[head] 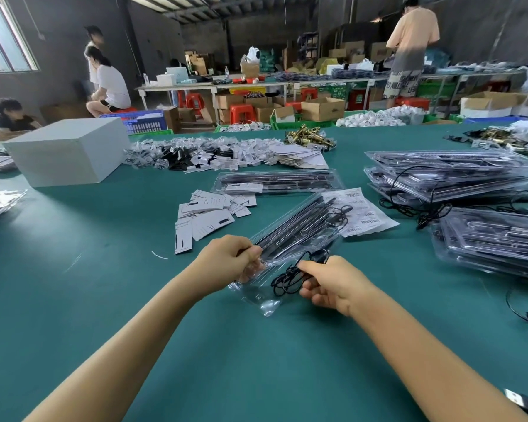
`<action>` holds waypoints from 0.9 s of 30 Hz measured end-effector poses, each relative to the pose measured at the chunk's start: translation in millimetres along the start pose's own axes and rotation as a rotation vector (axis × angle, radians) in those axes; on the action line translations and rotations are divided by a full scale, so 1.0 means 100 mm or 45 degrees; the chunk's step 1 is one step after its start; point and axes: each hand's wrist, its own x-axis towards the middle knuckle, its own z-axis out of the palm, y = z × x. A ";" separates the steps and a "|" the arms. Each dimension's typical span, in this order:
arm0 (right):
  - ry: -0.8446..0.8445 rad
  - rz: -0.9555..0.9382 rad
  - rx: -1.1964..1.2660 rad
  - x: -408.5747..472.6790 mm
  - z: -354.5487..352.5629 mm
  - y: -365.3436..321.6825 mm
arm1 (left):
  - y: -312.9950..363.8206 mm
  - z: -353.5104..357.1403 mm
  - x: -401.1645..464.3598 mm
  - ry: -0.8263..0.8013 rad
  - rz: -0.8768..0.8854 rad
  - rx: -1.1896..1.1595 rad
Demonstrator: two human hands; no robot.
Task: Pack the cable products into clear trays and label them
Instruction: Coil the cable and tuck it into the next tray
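Near the middle of the green tabletop (104,284), toward its near edge, the left hand (226,263) grips the near end of a clear tray (293,236), its fingers curled round the plastic edge, while the right hand (333,284) pinches a loose coil of black cable (290,278) lying over the tray's near end. The tray already holds long dark bars, so by my reading the cable is the last piece to be tucked in before this one can be closed. A good share of the work looks done: filled trays (457,175) stand stacked toward the right edge, with a second stack (494,242) nearer, and one filled tray (275,181) lies flat farther back. Barcode labels (360,211) rest just beyond the tray in hand, touching its far end, and white cards (208,214) are scattered to its left. Whether the stacked trays carry labels cannot be told. Loose parts (201,153) heaped toward the far edge suggest plenty remains.
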 end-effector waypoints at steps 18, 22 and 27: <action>-0.154 -0.026 0.321 -0.15 0.05 -0.13 | -0.01 0.05 -0.04 0.076 0.018 0.022; -0.227 -0.089 0.185 -0.09 -0.07 -0.12 | -0.04 0.05 -0.04 0.062 0.013 -0.045; -0.060 -0.271 0.164 -0.01 -0.06 0.00 | -0.08 0.05 -0.02 0.053 0.000 -0.114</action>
